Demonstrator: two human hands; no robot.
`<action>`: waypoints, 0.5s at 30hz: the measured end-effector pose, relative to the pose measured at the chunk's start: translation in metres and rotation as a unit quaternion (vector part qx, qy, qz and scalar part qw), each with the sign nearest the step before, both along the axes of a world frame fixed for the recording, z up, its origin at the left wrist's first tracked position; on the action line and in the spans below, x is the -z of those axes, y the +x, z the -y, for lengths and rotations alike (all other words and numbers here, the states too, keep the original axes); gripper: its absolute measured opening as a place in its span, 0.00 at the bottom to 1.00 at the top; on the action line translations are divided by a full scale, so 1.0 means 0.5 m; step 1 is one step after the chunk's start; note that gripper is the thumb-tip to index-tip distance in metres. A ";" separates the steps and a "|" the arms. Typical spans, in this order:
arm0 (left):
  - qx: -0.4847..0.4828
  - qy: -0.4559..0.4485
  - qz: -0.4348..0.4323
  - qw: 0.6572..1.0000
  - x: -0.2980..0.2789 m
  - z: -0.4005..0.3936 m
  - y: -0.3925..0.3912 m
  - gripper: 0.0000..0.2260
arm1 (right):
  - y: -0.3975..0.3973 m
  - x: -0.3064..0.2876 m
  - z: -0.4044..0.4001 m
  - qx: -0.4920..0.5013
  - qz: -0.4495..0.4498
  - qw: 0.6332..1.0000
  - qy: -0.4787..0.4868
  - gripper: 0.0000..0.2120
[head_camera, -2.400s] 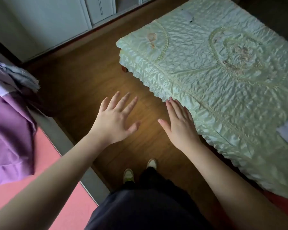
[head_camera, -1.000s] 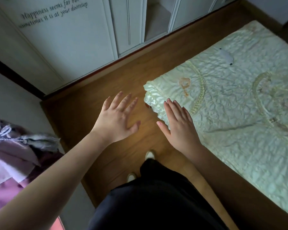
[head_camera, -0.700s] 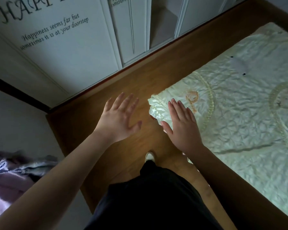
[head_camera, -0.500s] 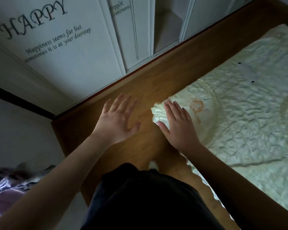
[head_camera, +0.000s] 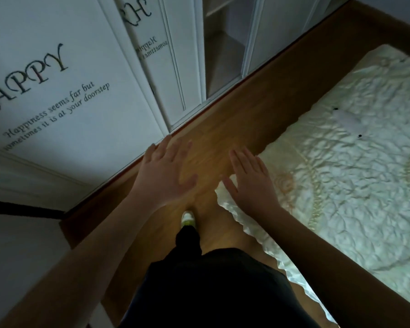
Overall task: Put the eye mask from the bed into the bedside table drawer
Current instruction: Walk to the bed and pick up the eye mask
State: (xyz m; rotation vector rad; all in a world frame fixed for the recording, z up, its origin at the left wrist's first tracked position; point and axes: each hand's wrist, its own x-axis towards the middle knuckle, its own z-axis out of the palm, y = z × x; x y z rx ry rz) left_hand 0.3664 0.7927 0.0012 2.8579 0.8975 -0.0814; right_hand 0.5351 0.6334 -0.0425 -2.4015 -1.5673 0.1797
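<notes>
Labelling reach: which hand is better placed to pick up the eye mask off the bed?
Right, probably. The right hand hangs open over the pale quilted bedspread's corner, nearer the small white eye mask; the left hand is over the wooden floor.

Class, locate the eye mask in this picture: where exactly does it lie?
In the head view, the pale eye mask lies flat on the bed's quilted cover, upper right, near the bed's far edge, well beyond the open, empty right hand.

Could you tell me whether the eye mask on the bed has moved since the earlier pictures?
No. The eye mask lies on the same patch of bedspread, beyond the embroidered corner motif; only the camera has shifted.
</notes>
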 end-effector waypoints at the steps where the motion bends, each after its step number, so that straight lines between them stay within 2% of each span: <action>1: 0.013 0.004 0.002 1.000 0.007 -0.032 0.007 0.36 | 0.004 0.003 -0.032 0.004 0.003 1.000 -0.009 0.33; 5: 0.052 0.015 -0.006 0.999 0.022 -0.162 0.035 0.36 | 0.007 0.001 -0.166 0.022 -0.011 0.999 -0.028 0.35; 10: 0.084 0.018 -0.003 0.996 0.005 -0.300 0.095 0.36 | 0.026 -0.023 -0.322 0.044 0.025 0.998 -0.030 0.32; 15: 0.110 0.008 0.017 0.994 -0.007 -0.403 0.158 0.35 | 0.095 -0.043 -0.400 0.078 0.025 0.996 -0.026 0.32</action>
